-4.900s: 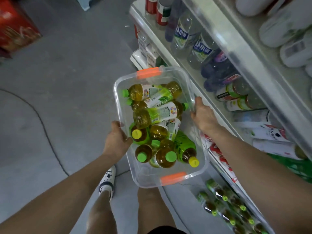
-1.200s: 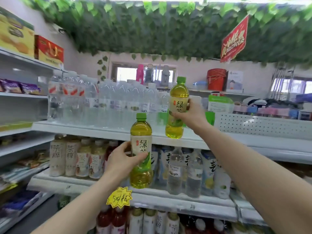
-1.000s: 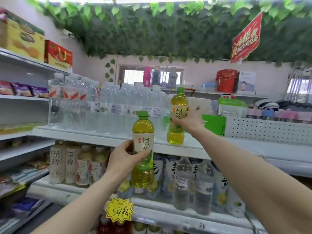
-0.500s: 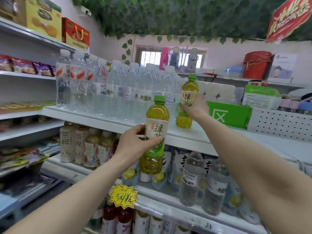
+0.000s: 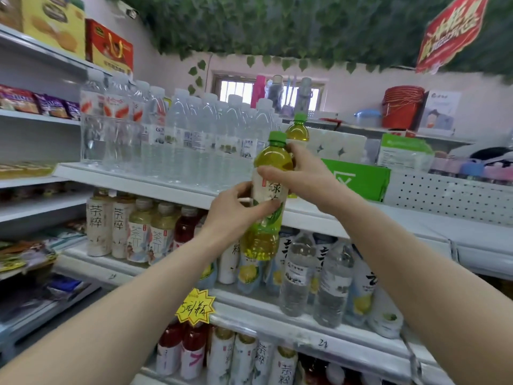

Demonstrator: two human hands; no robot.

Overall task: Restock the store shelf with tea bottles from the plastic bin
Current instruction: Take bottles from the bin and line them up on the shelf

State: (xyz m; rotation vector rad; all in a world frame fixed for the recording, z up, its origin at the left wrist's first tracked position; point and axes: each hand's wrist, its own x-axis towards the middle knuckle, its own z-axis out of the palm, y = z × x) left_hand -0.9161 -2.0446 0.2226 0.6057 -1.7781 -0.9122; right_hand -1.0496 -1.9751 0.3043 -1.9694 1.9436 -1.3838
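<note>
I hold a green-capped tea bottle [image 5: 263, 243] of yellow-green liquid upright in front of the upper shelf [image 5: 133, 184]. My left hand [image 5: 231, 213] grips it around the white label. My right hand [image 5: 305, 176] grips the same bottle higher up, thumb across the top of the label and fingers curled round its shoulder. A second tea bottle [image 5: 298, 132] stands on the upper shelf just behind, to the right of the water bottles, partly hidden by my right hand. The plastic bin is out of view.
Several clear water bottles [image 5: 180, 140] fill the upper shelf to the left. A green box [image 5: 358, 182] sits behind to the right. Pale tea bottles [image 5: 138, 229] and water bottles [image 5: 297, 273] line the shelf below. A yellow price tag [image 5: 195, 307] hangs at its edge.
My right hand has let go of the second bottle, which now stands on the upper shelf, and has come back onto the bottle in my left hand. That bottle has risen slightly.
</note>
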